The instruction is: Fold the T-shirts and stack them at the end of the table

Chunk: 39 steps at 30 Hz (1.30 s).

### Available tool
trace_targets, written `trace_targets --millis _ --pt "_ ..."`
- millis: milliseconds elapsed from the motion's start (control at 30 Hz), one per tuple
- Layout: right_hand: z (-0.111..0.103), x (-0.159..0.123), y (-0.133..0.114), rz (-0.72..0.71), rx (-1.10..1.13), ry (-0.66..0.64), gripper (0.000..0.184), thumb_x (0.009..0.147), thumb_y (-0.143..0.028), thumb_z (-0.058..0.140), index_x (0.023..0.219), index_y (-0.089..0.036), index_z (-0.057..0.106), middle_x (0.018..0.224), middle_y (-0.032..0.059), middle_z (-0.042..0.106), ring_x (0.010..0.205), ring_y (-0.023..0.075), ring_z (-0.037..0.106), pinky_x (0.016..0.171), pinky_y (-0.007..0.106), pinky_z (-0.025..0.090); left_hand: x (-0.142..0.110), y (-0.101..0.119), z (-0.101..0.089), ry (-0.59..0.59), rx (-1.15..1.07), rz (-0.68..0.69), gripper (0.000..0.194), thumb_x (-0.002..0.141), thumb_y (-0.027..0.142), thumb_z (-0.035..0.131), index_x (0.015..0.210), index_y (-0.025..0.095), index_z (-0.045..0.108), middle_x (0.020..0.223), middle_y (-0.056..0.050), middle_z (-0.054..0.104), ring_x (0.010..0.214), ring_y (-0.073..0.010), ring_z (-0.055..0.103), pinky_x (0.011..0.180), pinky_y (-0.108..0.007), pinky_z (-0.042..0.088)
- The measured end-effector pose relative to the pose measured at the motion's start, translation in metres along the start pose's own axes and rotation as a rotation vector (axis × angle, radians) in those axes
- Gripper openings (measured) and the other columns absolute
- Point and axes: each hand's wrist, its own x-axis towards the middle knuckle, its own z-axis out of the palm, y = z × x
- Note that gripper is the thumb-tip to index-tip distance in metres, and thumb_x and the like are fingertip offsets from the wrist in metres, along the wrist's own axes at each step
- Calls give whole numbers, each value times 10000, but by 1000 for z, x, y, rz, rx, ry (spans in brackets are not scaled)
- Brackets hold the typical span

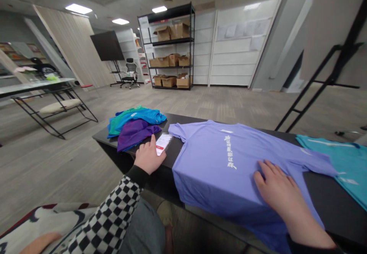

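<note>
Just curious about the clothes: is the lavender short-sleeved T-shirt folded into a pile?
No, the lavender short-sleeved T-shirt lies spread flat on the black table, with the right hand resting on it.

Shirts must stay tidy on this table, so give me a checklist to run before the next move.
1. Lavender T-shirt wholly on the black table: not ok, its lower part hangs over the near edge.
2. Right hand flat on the shirt: ok.
3. Left hand touching the white-and-red card: cannot tell, it sits right beside it.
4. Lavender sleeve apart from the teal T-shirt: cannot tell, they meet or nearly meet.
5. Purple garment apart from the card: cannot tell, they are very close.
</note>
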Motion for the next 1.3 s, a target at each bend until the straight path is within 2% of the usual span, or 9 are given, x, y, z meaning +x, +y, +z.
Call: trace_targets --millis 300,467,633,733,833,967,1100,1233,1300 --pt "-1 1 4 -23 -21 3 648 1133 -435 301 1593 -140 648 1711 199 594 1571 391 566 1299 635 456 16 -41 10 64 -93 -27 1019 989 584 620 1794 54 288 1538 -243 708 1350 -464 686 1137 -511 517" --pt "-2 1 2 -13 -41 0 656 1130 -437 289 1594 -141 645 1712 183 598 1575 378 566 1304 604 456 18 -48 6 53 -103 -54 1112 960 595 658 1822 54 210 1524 -252 717 1379 -489 669 1112 -544 529" --pt "2 3 5 -17 -38 14 652 1123 -440 301 1582 -146 659 1702 181 609 1571 379 573 1287 608 486 13 -46 4 76 -35 -62 1019 1000 585 611 1807 48 298 1510 -274 712 1326 -486 678 1076 -569 537" --pt "5 3 7 -18 -22 13 645 1129 -446 319 1587 -146 661 1699 181 613 1565 392 580 1290 642 483 3 -31 4 180 -20 -26 893 1029 537 600 1763 64 413 1499 -261 712 1355 -480 654 1116 -592 524" --pt "5 3 7 -12 -6 16 599 1130 -427 375 1592 -185 669 1706 171 608 1566 393 583 1287 649 489 1 4 4 257 -159 214 687 1057 458 600 1664 139 561 1541 -198 703 1435 -403 629 1224 -537 489" --pt "2 2 10 -17 -6 1 572 1138 -385 388 1599 -187 663 1713 178 599 1596 383 557 1293 649 484 23 65 9 117 -358 597 459 1081 371 595 1506 233 700 1516 -111 737 1426 -297 661 1271 -440 480" --pt "0 -5 16 -15 0 -38 586 1148 -372 359 1615 -159 641 1728 180 582 1610 379 544 1298 653 480 50 102 23 -27 -324 554 473 1083 387 589 1503 208 714 1586 -137 697 1491 -316 627 1307 -472 449" --pt "-1 -11 19 -9 8 -31 580 1154 -386 366 1634 -192 628 1742 172 568 1627 376 528 1305 665 469 56 99 35 -90 -252 493 701 1055 584 637 1649 212 610 1769 -162 536 1649 -398 468 1384 -630 309" --pt "-3 -13 17 4 4 -38 584 1151 -388 366 1638 -190 621 1745 173 563 1630 379 523 1311 671 458 54 90 36 -86 -256 491 746 1043 639 648 1654 212 607 1764 -158 544 1644 -403 474 1387 -637 302"
